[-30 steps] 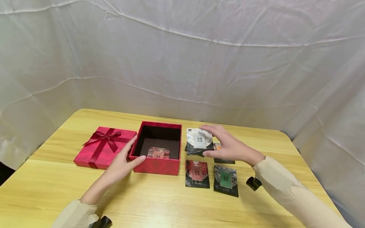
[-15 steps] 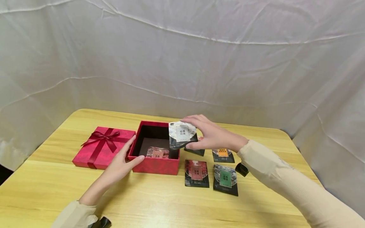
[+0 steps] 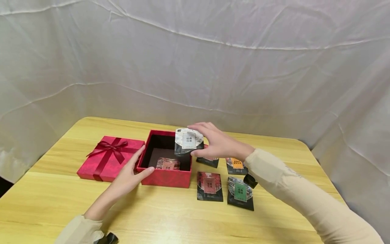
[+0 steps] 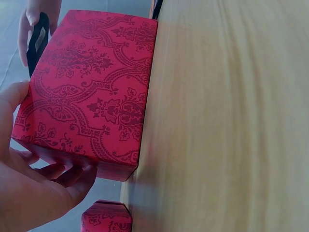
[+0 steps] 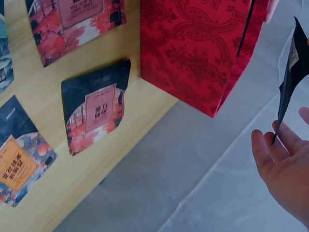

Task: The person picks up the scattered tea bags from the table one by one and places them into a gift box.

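My right hand point(image 3: 217, 142) pinches a white-and-black tea sachet point(image 3: 189, 141) by its right side, held above the right part of the open red gift box point(image 3: 166, 178). In the right wrist view this sachet point(image 5: 291, 67) shows nearly edge-on, thumb and fingers at its edge. My left hand point(image 3: 129, 178) holds the box's near left corner, thumb at the front rim and fingers along the left side. The left wrist view shows those fingers bent against the patterned box point(image 4: 91, 92). A reddish sachet point(image 3: 167, 163) lies on the box's dark floor.
Left of the box lies its red lid point(image 3: 111, 157) with a ribbon bow. On the wooden table point(image 3: 170, 210), right of the box, lie a red sachet point(image 3: 210, 186), a green-labelled sachet point(image 3: 240, 193), an orange-labelled sachet point(image 3: 236, 166) and a pink-labelled sachet point(image 3: 208, 161).
My right hand has carried the white-and-black sachet left, from over the table to above the box, uncovering the pink-labelled sachet. My left hand has stayed at the box corner.
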Demonstrator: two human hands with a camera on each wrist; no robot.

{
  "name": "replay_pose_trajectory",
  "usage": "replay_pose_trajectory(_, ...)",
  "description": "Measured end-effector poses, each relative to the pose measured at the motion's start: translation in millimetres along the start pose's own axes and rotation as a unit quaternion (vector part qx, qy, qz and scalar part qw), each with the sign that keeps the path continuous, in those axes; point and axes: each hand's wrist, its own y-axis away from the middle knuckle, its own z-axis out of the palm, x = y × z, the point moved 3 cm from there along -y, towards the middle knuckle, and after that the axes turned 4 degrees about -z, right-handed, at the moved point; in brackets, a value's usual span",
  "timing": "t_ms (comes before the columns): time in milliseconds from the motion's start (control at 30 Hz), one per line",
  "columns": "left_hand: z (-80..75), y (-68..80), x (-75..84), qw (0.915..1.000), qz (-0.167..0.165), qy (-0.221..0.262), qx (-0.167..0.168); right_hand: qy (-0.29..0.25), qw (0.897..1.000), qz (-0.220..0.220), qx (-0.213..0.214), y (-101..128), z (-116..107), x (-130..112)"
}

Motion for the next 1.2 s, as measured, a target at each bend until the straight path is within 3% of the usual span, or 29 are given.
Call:
replay_pose_trajectory(433,1.8,-2.0,1.3,1.0000,0.002,0.004,-0.001,0.035,0.999,0.002,-0.005,-20,20,-12)
replay_pose_trajectory(967,2.1,-2.2,0.8,1.0000,0.003,0.009,-0.002,0.023,0.999,0.022,0.009,-28,35,-15)
replay_pose_trajectory(1200,0.9,-2.2,1.0,1.0000,0.005,0.007,0.001,0.020,1.000,0.011,0.011,-32,42,-16)
